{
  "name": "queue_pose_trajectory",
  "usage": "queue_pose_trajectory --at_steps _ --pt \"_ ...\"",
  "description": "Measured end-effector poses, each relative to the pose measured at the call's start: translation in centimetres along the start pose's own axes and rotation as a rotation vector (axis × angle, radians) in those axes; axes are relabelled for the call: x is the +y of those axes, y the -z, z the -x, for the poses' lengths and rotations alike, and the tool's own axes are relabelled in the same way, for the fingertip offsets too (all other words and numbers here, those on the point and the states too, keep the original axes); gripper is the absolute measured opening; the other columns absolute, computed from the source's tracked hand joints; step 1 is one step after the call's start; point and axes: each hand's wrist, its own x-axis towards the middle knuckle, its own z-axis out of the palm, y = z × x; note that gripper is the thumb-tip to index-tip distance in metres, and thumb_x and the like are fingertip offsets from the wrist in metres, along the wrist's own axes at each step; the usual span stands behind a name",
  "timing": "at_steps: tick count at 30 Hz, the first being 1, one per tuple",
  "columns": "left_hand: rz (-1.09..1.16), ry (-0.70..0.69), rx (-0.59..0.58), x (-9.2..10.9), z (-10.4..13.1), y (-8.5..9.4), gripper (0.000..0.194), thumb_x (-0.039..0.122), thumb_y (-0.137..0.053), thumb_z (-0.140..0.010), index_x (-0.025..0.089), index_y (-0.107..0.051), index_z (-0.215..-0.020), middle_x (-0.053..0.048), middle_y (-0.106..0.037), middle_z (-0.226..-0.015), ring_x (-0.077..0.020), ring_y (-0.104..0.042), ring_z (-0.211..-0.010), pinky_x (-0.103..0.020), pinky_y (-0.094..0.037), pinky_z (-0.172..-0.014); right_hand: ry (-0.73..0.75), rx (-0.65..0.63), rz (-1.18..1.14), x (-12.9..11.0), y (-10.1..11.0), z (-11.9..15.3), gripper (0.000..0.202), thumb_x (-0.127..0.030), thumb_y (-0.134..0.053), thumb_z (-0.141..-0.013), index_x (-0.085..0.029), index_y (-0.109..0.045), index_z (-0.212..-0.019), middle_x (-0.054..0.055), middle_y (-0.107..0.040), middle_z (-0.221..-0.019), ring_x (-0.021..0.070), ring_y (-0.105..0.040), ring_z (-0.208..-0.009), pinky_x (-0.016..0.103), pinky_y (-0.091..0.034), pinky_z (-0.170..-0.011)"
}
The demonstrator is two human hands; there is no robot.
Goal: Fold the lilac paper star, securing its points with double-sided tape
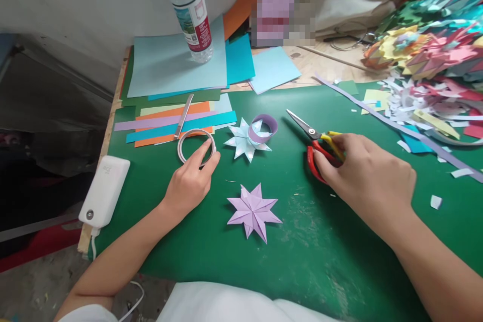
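My left hand (190, 178) has its thumb and forefinger at the right rim of a narrow roll of tape (181, 152), which lies flat on the green mat. In my right hand (372, 176) are the handles of scissors (302, 123), one red and one yellow; the blades are closed and point away to the left. Between my hands sits a pale blue folded paper star (241, 143) with a purple paper ring (260, 136) on its right side. Nearer to me a purple paper star (253, 212) lies flat.
Coloured paper strips (162, 123) and a utility knife (184, 115) lie at left, near a white power bank (104, 191). A water bottle (194, 20) stands on paper sheets (151, 65). Paper scraps (411, 103) and folded paper flowers (437, 40) crowd the right.
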Motion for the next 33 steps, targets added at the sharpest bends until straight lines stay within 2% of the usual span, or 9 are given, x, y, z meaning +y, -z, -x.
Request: queue_pose_trajectory --at_steps 4,8,11,15,18,21,25,29,33 --pt "0.155 0.035 0.058 1.0 -0.2 1.1 0.02 0.008 -0.055 -0.087 0.013 -0.06 -0.105 -0.011 -0.068 -0.085 -0.0206 -0.066 -0.078 -0.029 -0.053 -0.067 0.022 -0.036 -0.011 -0.2 0.4 -0.1 0.043 -0.053 -0.041 -0.089 -0.017 -0.059 -0.101 0.008 -0.066 -0.091 0.0212 -0.058 -0.077 0.024 -0.016 -0.045" --pt "0.546 0.122 -0.218 3.0 0.6 1.8 0.018 0.013 -0.046 -0.091 0.013 -0.049 -0.11 0.004 -0.057 -0.058 -0.0122 -0.056 -0.051 -0.022 -0.044 -0.05 0.045 -0.084 -0.048 -0.2 0.5 -0.3 0.041 -0.051 -0.042 -0.089 -0.014 -0.058 -0.099 0.009 -0.064 -0.084 0.0221 -0.057 -0.078 0.027 -0.026 -0.049" --pt "0.622 0.154 -0.292 4.1 1.2 1.8 0.024 0.015 -0.045 -0.09 0.015 -0.044 -0.113 0.002 -0.062 -0.067 -0.0121 -0.055 -0.052 -0.023 -0.04 -0.049 0.067 -0.076 -0.048 -0.2 0.4 -0.4 0.039 -0.049 -0.043 -0.089 -0.013 -0.058 -0.098 0.01 -0.063 -0.082 0.0219 -0.055 -0.074 0.029 -0.031 -0.052" --pt "0.782 0.184 -0.27 4.5 1.4 1.6 0.027 0.013 -0.043 -0.091 0.018 -0.04 -0.117 0.003 -0.062 -0.069 -0.011 -0.055 -0.055 -0.021 -0.041 -0.054 0.213 0.208 -0.146 -0.5 1.0 -0.1 0.027 -0.036 -0.049 -0.088 -0.012 -0.061 -0.095 0.012 -0.063 -0.084 0.0232 -0.056 -0.075 0.034 -0.04 -0.063" --pt "0.988 0.189 -0.235 4.5 1.3 1.6 0.027 0.013 -0.044 -0.092 0.018 -0.039 -0.118 0.004 -0.059 -0.067 -0.0093 -0.052 -0.056 -0.019 -0.043 -0.055 0.424 0.331 -0.605 -1.8 2.3 1.4 0.012 -0.025 -0.057 -0.085 -0.016 -0.06 -0.093 0.01 -0.065 -0.086 0.0208 -0.06 -0.08 0.033 -0.047 -0.072" --pt "1.089 0.109 -0.161 4.5 1.2 1.8 0.028 0.015 -0.048 -0.092 0.017 -0.041 -0.118 0.003 -0.061 -0.067 -0.0087 -0.053 -0.057 -0.019 -0.046 -0.058 0.492 -0.086 -1.138 -3.9 3.7 3.6 0.018 -0.027 -0.062 -0.085 -0.019 -0.058 -0.101 0.005 -0.066 -0.09 0.0144 -0.062 -0.08 0.024 -0.051 -0.069" --pt "1.103 0.029 -0.066 4.5 1.0 1.7 0.028 0.014 -0.051 -0.092 0.017 -0.044 -0.119 0.002 -0.062 -0.069 -0.0088 -0.056 -0.059 -0.02 -0.049 -0.061 0.389 -0.522 -1.383 -6.0 4.0 5.6 0.007 -0.026 -0.063 -0.085 -0.019 -0.063 -0.088 -0.003 -0.064 -0.068 0.0064 -0.051 -0.054 0.018 -0.041 -0.051" --pt "0.959 0.069 0.028 4.2 0.8 1.7 0.017 0.01 -0.056 -0.089 0.018 -0.055 -0.105 -0.004 -0.06 -0.088 -0.0111 -0.06 -0.074 -0.023 -0.053 -0.067 0.165 -0.71 -1.473 -6.5 3.4 5.6 0.017 -0.034 -0.063 -0.085 -0.018 -0.064 -0.079 -0.003 -0.062 -0.06 0.0066 -0.05 -0.051 0.018 -0.037 -0.047" --pt "0.75 0.037 0.143 3.7 0.6 1.9 0.013 0.006 -0.062 -0.085 0.016 -0.062 -0.092 -0.007 -0.052 -0.105 -0.0108 -0.058 -0.082 -0.023 -0.055 -0.071 -0.011 -0.755 -1.511 -6.4 3.2 5.1 0.024 -0.041 -0.066 -0.082 -0.018 -0.063 -0.079 -0.002 -0.062 -0.063 0.0086 -0.053 -0.054 0.019 -0.038 -0.047"
